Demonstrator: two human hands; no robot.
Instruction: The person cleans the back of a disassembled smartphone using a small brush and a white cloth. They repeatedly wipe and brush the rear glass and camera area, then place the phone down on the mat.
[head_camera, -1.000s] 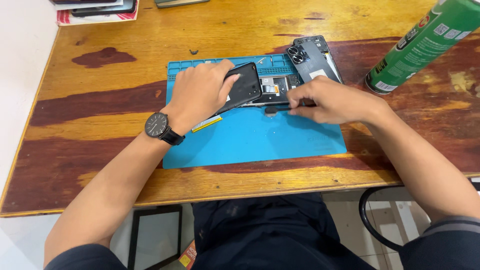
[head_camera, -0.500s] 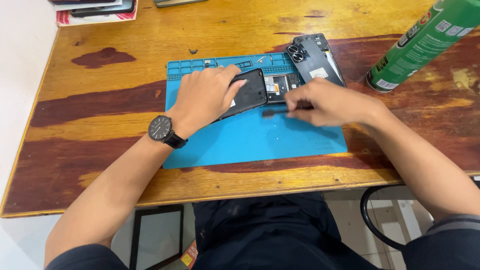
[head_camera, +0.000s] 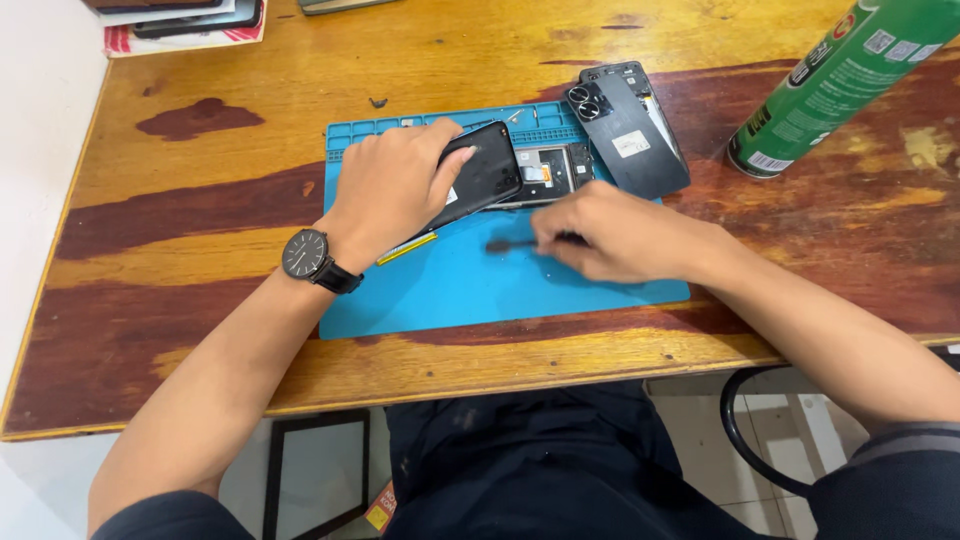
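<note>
Our left hand (head_camera: 395, 185) grips the black phone panel (head_camera: 480, 178), tilted up off the opened phone (head_camera: 545, 170). Our right hand (head_camera: 610, 235) pinches a dark tool (head_camera: 510, 243) lying sideways just below it, tip pointing left.

black phone part (head_camera: 482, 176): glossy slab, tilted up off the blue mat (head_camera: 480, 290), at the mat's upper middle. dark slim tool (head_camera: 515, 243): lying level just above the mat's centre, blurred.

Worn wooden table (head_camera: 200, 330), streaked dark; pale tiled floor (head_camera: 690, 420); white wall (head_camera: 40, 120) left.
</note>
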